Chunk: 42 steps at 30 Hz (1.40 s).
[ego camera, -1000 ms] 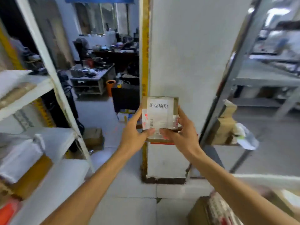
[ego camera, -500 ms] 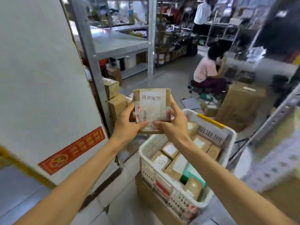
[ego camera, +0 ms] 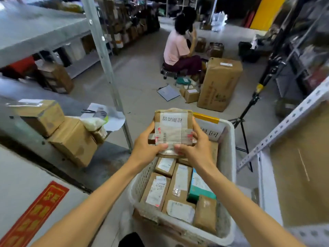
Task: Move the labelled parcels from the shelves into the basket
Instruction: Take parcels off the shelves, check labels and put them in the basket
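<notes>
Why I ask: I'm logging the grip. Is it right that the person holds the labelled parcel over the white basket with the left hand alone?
Not quite: the head view shows both hands on it. The left hand and the right hand hold the labelled parcel over the white basket.

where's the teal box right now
In the head view, the teal box lies inside the white basket, toward its right side, wedged between brown labelled parcels and below the parcel held in both hands.

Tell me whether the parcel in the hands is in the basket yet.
Not yet. Both the left hand and right hand hold the parcel above the basket.
</notes>
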### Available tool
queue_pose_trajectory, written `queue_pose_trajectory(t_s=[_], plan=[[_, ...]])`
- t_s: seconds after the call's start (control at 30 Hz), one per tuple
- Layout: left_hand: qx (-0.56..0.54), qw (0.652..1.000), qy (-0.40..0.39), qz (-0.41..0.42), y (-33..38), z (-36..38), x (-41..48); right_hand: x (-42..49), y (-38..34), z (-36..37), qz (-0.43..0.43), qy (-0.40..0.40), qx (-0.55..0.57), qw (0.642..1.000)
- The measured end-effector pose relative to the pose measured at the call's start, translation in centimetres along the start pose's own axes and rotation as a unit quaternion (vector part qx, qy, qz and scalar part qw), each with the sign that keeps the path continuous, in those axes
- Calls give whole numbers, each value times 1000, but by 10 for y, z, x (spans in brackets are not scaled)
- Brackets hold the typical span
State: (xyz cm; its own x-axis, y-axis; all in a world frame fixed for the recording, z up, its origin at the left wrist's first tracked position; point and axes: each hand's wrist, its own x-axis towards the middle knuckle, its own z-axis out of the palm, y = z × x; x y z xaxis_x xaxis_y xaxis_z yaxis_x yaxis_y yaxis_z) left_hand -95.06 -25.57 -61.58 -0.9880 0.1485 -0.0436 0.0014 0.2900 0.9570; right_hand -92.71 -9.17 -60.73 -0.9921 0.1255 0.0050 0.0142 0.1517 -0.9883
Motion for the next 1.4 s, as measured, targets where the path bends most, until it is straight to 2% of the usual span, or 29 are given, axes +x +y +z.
queue_pose_trajectory(t_s=[0.27, 0.4, 0.57, 0.7, 0.93, 1.2, 1.3, 1.4], plan=[[-14, 984, -159, -75, -65, -15, 116, 76, 45, 45, 127, 102, -13, 987], [-11, 966, -213, -143, -101, -9, 154, 94, 82, 62, 211, 158, -22, 964], [5, 942, -266, -203, -158, 26, 151, 80, 143, 66, 293, 211, -30, 932], [-5, 919, -295, -261, -196, 48, 124, 51, 184, 64, 361, 191, -33, 912], [-16, 901, -299, -315, -241, 79, 109, 36, 228, 61, 417, 193, -16, 888], [-23, 917, -228, -327, -267, 99, 134, 69, 279, 59, 411, 169, -16, 896], [0, 928, -221, -301, -271, 106, 149, 91, 300, 63, 395, 153, -10, 906], [87, 939, -226, -246, -270, 109, 166, 115, 326, 73, 363, 144, -15, 921]])
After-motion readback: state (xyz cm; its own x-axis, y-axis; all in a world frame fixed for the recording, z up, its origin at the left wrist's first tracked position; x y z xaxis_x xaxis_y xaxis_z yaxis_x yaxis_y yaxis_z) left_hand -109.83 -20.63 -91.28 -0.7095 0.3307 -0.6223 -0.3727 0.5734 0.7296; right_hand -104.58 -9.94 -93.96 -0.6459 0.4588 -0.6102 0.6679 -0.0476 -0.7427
